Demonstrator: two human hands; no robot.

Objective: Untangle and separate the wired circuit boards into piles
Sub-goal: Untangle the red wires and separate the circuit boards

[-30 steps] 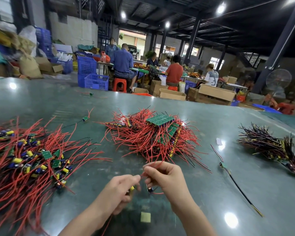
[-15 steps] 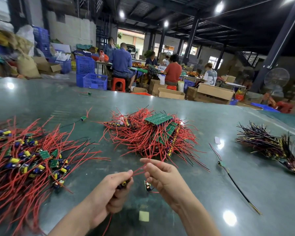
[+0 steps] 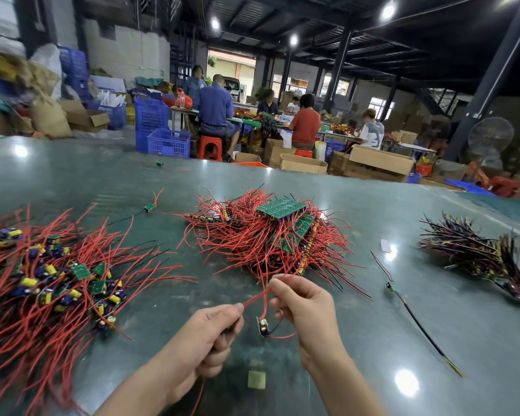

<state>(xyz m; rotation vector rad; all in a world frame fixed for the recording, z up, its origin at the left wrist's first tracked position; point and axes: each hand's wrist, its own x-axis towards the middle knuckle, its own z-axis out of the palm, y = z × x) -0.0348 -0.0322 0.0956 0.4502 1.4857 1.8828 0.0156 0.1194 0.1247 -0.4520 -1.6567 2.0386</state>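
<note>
Right at the near edge, a small pale green square (image 3: 256,379) lies flat on the dark green worktop (image 3: 373,340), between the two forearms. Just above it, the left hand (image 3: 204,340) is curled into a loose fist, thumb and forefinger pinching a red wire (image 3: 254,299) that runs up toward one o'clock, while another red strand trails down out of the fist toward six. The right hand (image 3: 306,307) sits close beside it at three o'clock, fingers bent and pinching red wire up at its fingertips; below that pinch a single small circuit board (image 3: 263,325) hangs off the worktop between the two hands, a loop of red and black wire curling under it. Out at nine o'clock sprawls the left pile (image 3: 51,283), red leads fanned wide with blue and yellow capacitors and little green boards scattered through it. At three o'clock a lone board with a long black lead (image 3: 415,316) lies stretched on the worktop. Further on, at twelve, the tangled heap (image 3: 270,238) rises, red wires bristling and a green panel of boards (image 3: 281,208) perched on top. Off at two o'clock lies a darker bundle (image 3: 478,256) of black, purple and yellow wires. One stray board (image 3: 148,207) sits at eleven. Beyond the worktop's far edge, seated people (image 3: 216,112), blue crates (image 3: 168,142) and cardboard boxes (image 3: 379,160).
</note>
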